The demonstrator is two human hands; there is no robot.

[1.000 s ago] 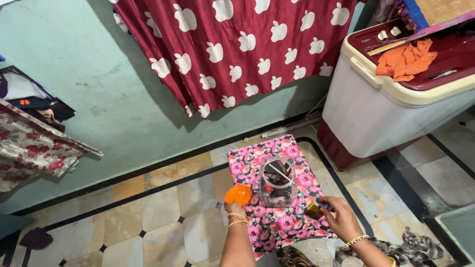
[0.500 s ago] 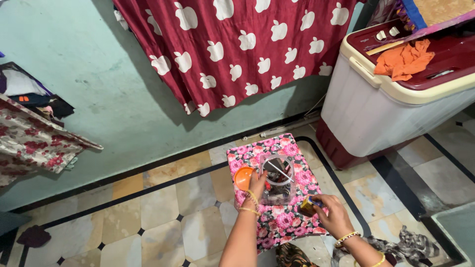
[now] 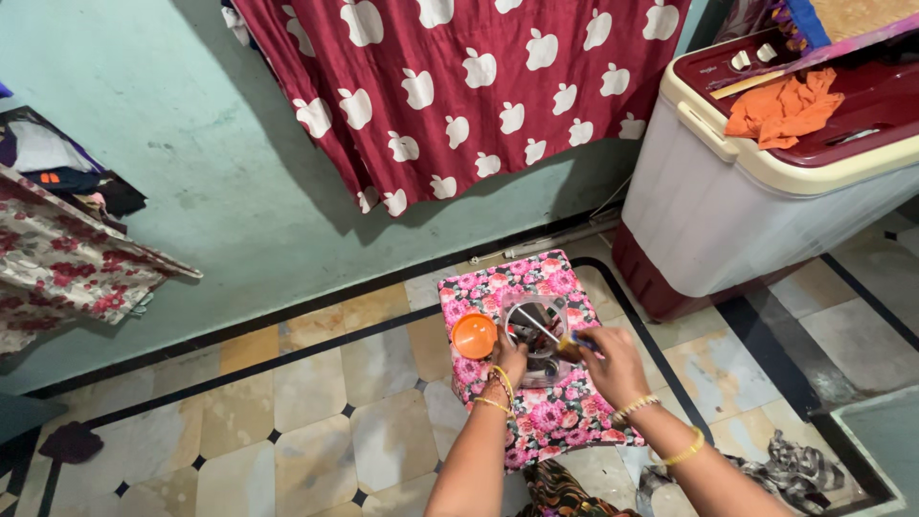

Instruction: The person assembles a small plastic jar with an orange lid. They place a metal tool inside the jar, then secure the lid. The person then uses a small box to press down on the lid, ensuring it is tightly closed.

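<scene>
Hands meet over a clear container (image 3: 536, 335) standing on a pink floral cloth (image 3: 565, 421) on the tiled floor (image 3: 316, 402). Left hand (image 3: 507, 356) pinches an orange lid (image 3: 474, 335) beside the container; right hand (image 3: 611, 362) grips a thin tool (image 3: 546, 330) reaching across the container's mouth.

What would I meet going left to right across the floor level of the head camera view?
Dark cloth scrap → round orange plastic lid in the left hand → clear glass jar → right hand → white and maroon washing machine.
</scene>
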